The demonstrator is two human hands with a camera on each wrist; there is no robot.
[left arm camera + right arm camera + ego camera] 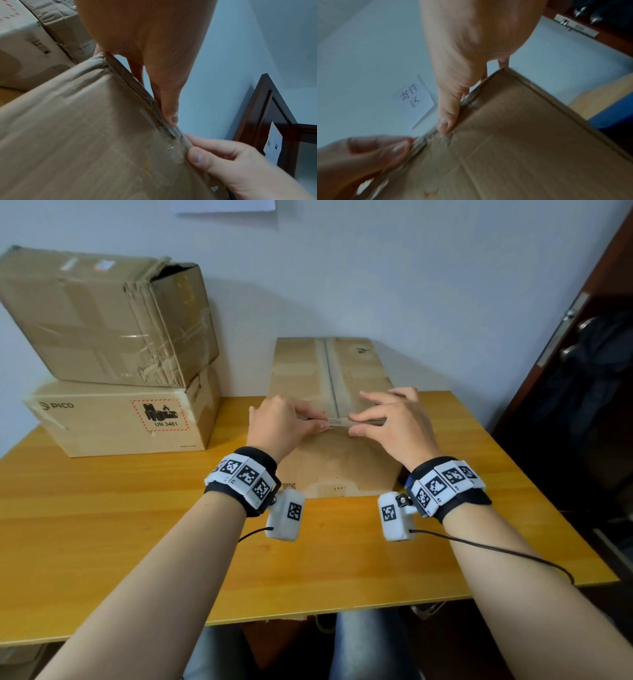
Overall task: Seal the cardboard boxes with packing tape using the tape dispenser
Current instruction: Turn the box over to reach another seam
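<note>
A tall brown cardboard box [342,463] stands on the wooden table [137,525] in front of me. Its top flaps meet at a centre seam [334,378]. My left hand [308,421] and right hand [359,422] both grip the box's near top edge, one on each side of the seam. Each thumb lies on the front face and the fingers lie over the top. In the left wrist view my left thumb [171,115] presses along the worn edge of the box [77,135]. The blurred right wrist view shows my right thumb [447,121] on the same box [522,135]. No tape dispenser shows in any view.
Two cardboard boxes are stacked at the table's back left, a crumpled taped one [102,316] on a flat PICO box [120,419]. A pale wall stands close behind. A dark wooden door [582,371] stands at the right. The near half of the table is bare wood.
</note>
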